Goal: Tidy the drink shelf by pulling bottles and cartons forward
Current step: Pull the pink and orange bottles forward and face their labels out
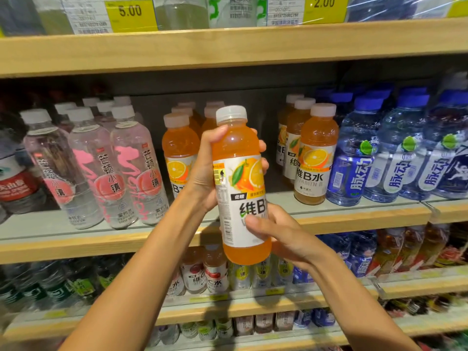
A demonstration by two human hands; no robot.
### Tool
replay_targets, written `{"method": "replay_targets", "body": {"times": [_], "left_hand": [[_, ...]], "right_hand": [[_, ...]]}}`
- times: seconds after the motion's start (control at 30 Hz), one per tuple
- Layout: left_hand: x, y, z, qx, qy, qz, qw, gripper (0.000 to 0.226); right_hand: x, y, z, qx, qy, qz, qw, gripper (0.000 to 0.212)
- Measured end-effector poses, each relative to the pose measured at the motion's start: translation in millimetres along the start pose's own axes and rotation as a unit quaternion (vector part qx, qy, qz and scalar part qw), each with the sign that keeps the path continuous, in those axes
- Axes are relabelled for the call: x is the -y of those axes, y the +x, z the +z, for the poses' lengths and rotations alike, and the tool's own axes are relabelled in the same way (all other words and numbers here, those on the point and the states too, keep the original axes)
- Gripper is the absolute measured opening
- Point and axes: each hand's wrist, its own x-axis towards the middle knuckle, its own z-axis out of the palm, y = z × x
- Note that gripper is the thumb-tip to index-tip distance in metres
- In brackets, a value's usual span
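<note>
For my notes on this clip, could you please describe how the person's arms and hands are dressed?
Both forearms are bare up to the bottom of the picture, with no sleeves in sight. The left hand and right hand wear no gloves, and no rings, watch or bracelet show.

Middle shelf (354, 214): open lane in the orange rows, between the left orange bottle column (180, 153) and the right orange bottle column (316, 153). Bare shelf floor visible there back to the rear wall. Lane mouth blocked at the front edge by the held orange bottle (240, 183), gripped by the left hand (210, 168) high and the right hand (276, 231) low.

Left of the lane: pink-label bottles (134, 168) packed tight, touching; no passage between. Right end: blue bottles (354, 158) shoulder to shoulder up to the right orange column.

Overhead: upper shelf board (228, 46) sits well above the caps; clearance over all rows.
</note>
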Motion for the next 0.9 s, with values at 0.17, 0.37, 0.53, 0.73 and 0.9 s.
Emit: {"method": "replay_targets", "body": {"times": [0.17, 0.37, 0.53, 0.73, 0.9], "left_hand": [[6.8, -2.0, -8.1, 0.012, 0.01, -0.023, 1.0, 0.06], [9.2, -19.4, -15.1, -0.172, 0.307, 0.061, 0.934, 0.037], [36.0, -66.2, -55.3, -0.204, 0.628, 0.276, 0.698, 0.022], [65.3, -87.6, -117.6, -0.019, 0.869, 0.332, 0.366, 0.023], [65.9, -87.2, -142.6, 0.063, 0.893, 0.35, 0.275, 0.032]], "right_hand": [[-9.2, 4.8, 9.9, -0.043, -0.068, -0.066, 0.995, 0.04], [-17.2, 19.2, 3.6, -0.165, -0.154, -0.114, 0.967, 0.057], [-19.8, 33.4, -10.4, -0.194, -0.198, -0.127, 0.952, 0.07], [-29.1, 58.0, -16.1, -0.216, -0.199, -0.113, 0.949, 0.08], [-32.8, 74.1, -15.7, -0.201, -0.231, -0.102, 0.946, 0.074]]}}
